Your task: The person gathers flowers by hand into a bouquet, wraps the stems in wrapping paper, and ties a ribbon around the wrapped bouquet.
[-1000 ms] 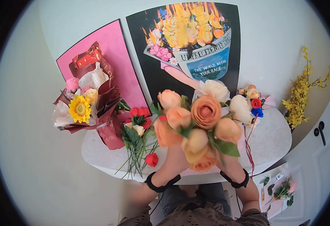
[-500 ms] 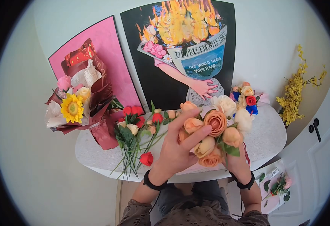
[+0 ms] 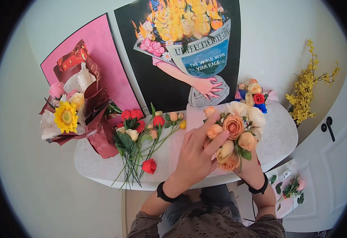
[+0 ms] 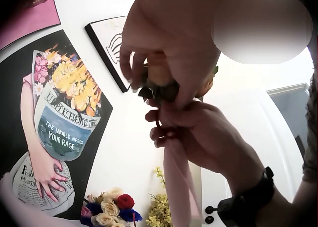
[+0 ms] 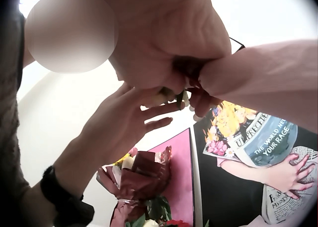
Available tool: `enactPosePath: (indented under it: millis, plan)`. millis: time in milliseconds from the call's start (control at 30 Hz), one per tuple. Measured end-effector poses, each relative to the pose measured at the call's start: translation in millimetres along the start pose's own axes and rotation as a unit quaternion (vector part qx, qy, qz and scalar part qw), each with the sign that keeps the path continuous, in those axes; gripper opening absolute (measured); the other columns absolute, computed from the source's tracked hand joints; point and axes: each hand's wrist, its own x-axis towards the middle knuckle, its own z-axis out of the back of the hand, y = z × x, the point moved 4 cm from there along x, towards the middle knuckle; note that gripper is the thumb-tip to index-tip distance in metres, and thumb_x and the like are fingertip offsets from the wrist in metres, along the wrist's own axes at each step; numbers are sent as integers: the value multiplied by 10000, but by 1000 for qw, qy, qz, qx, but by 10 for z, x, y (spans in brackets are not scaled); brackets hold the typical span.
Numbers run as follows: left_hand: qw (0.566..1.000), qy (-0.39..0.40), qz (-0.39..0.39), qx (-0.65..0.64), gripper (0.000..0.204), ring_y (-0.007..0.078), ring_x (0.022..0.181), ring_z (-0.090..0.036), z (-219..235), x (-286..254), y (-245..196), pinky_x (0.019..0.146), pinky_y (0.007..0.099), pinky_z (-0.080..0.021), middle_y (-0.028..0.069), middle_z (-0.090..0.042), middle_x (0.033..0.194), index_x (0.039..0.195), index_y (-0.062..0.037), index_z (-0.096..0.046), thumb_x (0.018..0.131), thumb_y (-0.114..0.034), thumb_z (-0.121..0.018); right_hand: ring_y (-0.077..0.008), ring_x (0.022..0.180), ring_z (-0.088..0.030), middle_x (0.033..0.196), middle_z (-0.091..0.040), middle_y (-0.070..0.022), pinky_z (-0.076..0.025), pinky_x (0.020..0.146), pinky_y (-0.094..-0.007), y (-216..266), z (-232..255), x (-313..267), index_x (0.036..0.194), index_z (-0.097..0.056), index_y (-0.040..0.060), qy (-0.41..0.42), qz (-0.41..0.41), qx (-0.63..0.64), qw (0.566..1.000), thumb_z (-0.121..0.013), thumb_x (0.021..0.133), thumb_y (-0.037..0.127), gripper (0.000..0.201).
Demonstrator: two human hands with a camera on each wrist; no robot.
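A bouquet of orange roses, buds and cream blooms (image 3: 233, 126) is held up over the front of the table. My right hand (image 3: 250, 168) grips it below the blossoms, its fingers mostly hidden there in the head view. In the left wrist view, that hand (image 4: 213, 132) curls around the top of a pink wrapping (image 4: 176, 182), with a thin red cord (image 4: 158, 118) by its fingers. My left hand (image 3: 193, 156) spreads its fingers over the blossoms' left side, touching them. In the right wrist view, the left fingers (image 5: 160, 122) extend apart near green leaves.
Loose flower stems (image 3: 132, 166) and a red rose (image 3: 149, 166) lie left on the white table (image 3: 90, 156). A maroon-wrapped bouquet (image 3: 98, 99) leans behind them. A smaller bouquet (image 3: 258, 98) stands at the back right, near yellow branches (image 3: 304, 93). Paintings (image 3: 130, 67) lean against the wall.
My left hand has come up from beneath the blossoms to lie over their left side. The bouquet has come down from close to the camera; the right hand still grips it.
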Motion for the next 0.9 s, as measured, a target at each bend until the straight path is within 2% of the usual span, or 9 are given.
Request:
enactPosePath:
  millis: [167,333,433,500,633,700,767,800,900]
  plan:
    - [997,15,22,-76,978,421,1293,-461,-9,-115,51,974,463,-427,298,-261,1541,1483,-198,-317,675,-185,-868,-412,658,-617,833,-642,-194,-493,587,-500,-144,195,101,920,-608,-17,138,63,-283,947,-667,733,34,202]
    - [992,52,97,-65,1073,480,1356,-380,4,-418,167,1093,530,-364,265,-290,1523,1519,-238,-167,717,-190,-878,-428,765,-566,750,-564,-210,-460,714,-521,-309,574,225,947,-527,-30,145,47,-317,936,-643,739,40,248]
    - [976,119,172,-57,1002,447,1340,-410,-56,-820,315,1095,492,-368,252,-372,1475,1501,-147,-218,735,-183,-863,-432,1037,-603,1079,-633,-245,-490,907,-470,-138,945,557,1187,-548,-21,98,76,-270,955,-670,816,50,397]
    - [969,135,203,-50,950,434,1328,-422,-100,-1097,383,1093,477,-371,251,-405,1447,1476,-91,-256,742,-177,-854,-329,1142,-600,1199,-636,-181,-459,988,-391,-287,1345,796,1247,-555,-2,91,13,-273,958,-643,855,20,402]
    - [954,174,242,-12,819,424,1305,-439,-273,-1601,496,1091,461,-375,241,-461,1396,1395,29,-357,756,-169,-830,-397,1120,-589,1199,-624,-221,-461,989,-407,-608,1922,1224,1194,-590,-35,82,-52,-321,942,-671,829,40,380]
    - [954,176,242,-1,794,437,1293,-447,-302,-1660,460,1077,477,-385,227,-483,1374,1377,19,-379,755,-185,-828,-396,1013,-604,1093,-653,-192,-483,904,-411,-900,2078,1306,1087,-621,-25,79,-22,-353,932,-701,787,63,323]
    - [953,180,241,11,768,451,1281,-455,-320,-1673,455,1062,493,-396,213,-505,1353,1359,8,-401,754,-200,-827,-378,902,-586,919,-644,-159,-475,795,-423,-1304,2209,1289,933,-620,-6,154,-107,-355,916,-739,733,98,254]
    - [952,180,246,12,770,451,1285,-452,-313,-1663,465,1062,491,-397,211,-505,1351,1361,8,-400,756,-207,-825,-360,827,-559,800,-592,-142,-448,728,-434,-1516,2278,1230,807,-584,17,139,-1,-401,906,-746,705,100,209]
    - [946,183,268,8,785,442,1307,-432,-311,-1664,489,1084,479,-377,211,-489,1370,1375,9,-390,748,-186,-822,-356,847,-560,790,-580,-143,-451,742,-445,-2168,2497,1107,791,-586,28,194,38,-441,875,-757,700,116,213]
